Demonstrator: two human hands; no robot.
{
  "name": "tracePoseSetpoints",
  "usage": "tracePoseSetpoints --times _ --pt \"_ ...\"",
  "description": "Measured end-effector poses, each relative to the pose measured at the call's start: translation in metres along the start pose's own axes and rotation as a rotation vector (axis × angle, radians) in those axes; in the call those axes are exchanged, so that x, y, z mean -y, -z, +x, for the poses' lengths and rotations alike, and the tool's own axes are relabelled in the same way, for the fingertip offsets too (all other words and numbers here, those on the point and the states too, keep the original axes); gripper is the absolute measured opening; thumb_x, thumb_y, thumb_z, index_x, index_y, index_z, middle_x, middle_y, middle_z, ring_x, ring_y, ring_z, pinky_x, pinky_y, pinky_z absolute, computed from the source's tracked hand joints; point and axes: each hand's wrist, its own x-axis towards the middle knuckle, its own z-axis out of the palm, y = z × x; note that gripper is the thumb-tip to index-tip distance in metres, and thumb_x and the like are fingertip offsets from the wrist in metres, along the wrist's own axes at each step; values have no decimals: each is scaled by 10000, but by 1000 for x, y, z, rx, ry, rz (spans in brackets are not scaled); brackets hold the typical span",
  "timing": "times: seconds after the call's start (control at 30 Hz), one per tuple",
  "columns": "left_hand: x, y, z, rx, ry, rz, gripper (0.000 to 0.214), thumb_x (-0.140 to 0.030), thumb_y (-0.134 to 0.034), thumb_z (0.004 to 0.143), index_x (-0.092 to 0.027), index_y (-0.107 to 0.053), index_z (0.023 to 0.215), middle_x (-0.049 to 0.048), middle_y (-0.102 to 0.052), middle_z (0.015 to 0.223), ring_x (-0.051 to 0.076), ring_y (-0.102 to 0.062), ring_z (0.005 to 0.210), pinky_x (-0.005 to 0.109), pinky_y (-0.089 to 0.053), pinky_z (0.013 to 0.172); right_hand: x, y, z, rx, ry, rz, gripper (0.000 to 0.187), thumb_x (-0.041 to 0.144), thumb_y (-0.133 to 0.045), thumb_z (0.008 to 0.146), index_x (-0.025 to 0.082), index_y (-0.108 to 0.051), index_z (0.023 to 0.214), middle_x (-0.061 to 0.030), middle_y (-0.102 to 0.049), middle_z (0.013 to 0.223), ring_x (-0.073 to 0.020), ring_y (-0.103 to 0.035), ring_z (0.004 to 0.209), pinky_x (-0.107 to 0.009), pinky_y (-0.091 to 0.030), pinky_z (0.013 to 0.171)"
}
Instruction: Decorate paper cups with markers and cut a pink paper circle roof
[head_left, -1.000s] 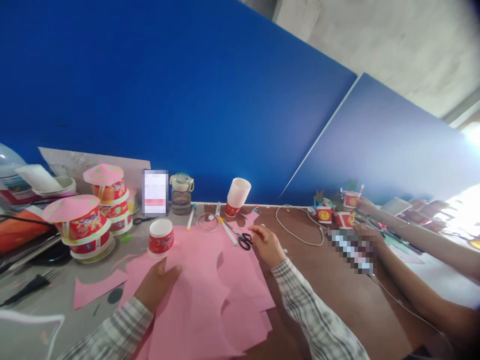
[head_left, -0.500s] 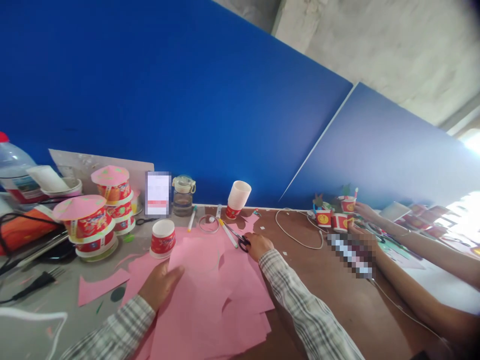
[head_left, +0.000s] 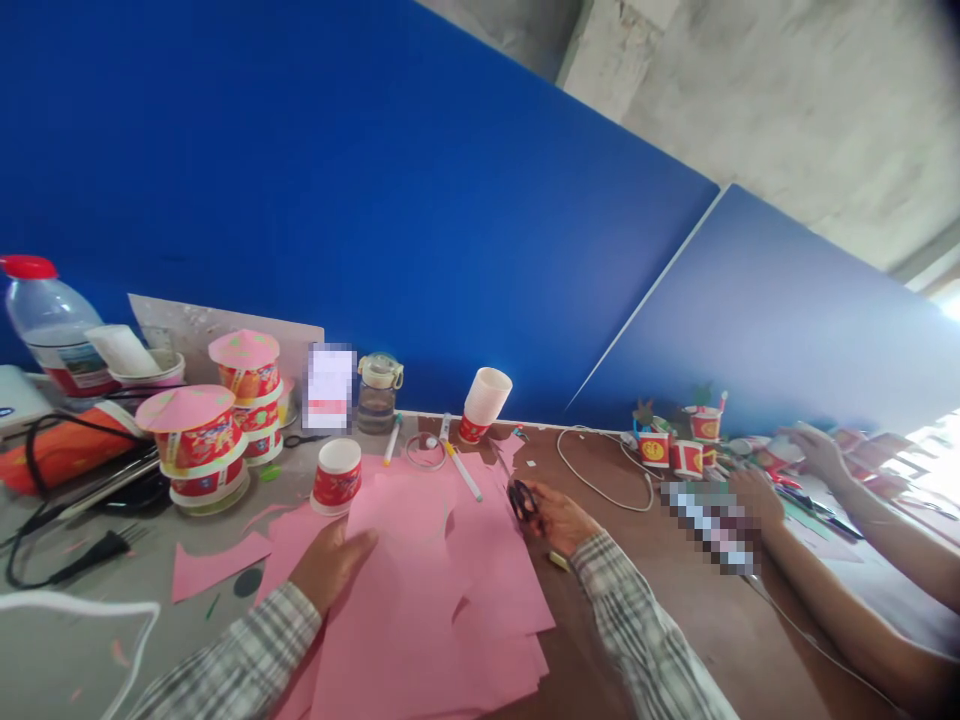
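Currently, by near edge of table (head_left: 660, 580): pink paper sheet (head_left: 420, 560), flat, pinched at its left side by left hand (head_left: 334, 565), thumb on top. Just right of sheet: black scissors (head_left: 523, 497), clasped in right hand (head_left: 561, 522), blades angled toward far edge.

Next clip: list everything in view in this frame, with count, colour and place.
paper: several sheets, pink, stacked front centre
scissors: 1, black handles, in the right hand
red cup: 1, upside down, at the paper's far left corner
tilted cup: 1, white and red, by the partition
cup towers: 2, red with pink roofs, left
bottle: 1, clear, red cap, far left
jar: 1, clear, by the partition
markers: 2, white, beyond the paper
cable: 1, white, on the brown table
partition: blue, behind
co-worker's hands: 2, right
left hand: on the paper, thumb on top
right hand: holds the scissors
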Motion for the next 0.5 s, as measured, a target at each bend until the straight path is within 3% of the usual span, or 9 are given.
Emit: tracePoseSetpoints --times 0.07,0.17,0.27,0.4,0.5 --pt "0 0 0 -29 4 41 435 -364 -604 481 -149 -631 858 67 -729 790 319 -614 755 439 -460 744 9 1 -13 127 -38 147 184 286 -564 800 194 -607 953 -21 -653 660 -125 -578 473 -196 -423 391" --pt "1 0 0 -78 16 70 462 -388 -610 460 -133 -629 845 68 -728 720 319 -615 707 438 -482 680 25 -7 -24 257 -69 343 390 289 -666 660 231 -559 1030 -18 -655 668 -125 -569 483 -183 -385 393" --pt "3 0 -1 -89 20 47 450 -407 -598 478 -136 -628 836 50 -723 643 305 -621 654 420 -502 614 39 -23 -29 363 -102 460 480 244 -734 518 229 -562 966 -10 -668 650 -116 -539 470 -172 -368 391" --pt "4 2 -2 -55 56 14 448 -431 -603 484 -146 -642 827 39 -719 569 297 -628 554 406 -511 526 49 -48 -36 427 -144 537 433 231 -712 516 239 -548 918 21 -647 594 -87 -460 400 -159 -330 368" --pt "3 3 -2 -65 96 -40 480 -434 -613 475 -147 -634 859 49 -730 585 312 -636 560 409 -513 509 54 -63 -42 405 -137 593 374 348 -667 556 232 -558 894 51 -559 536 -90 -439 429 -160 -304 401"
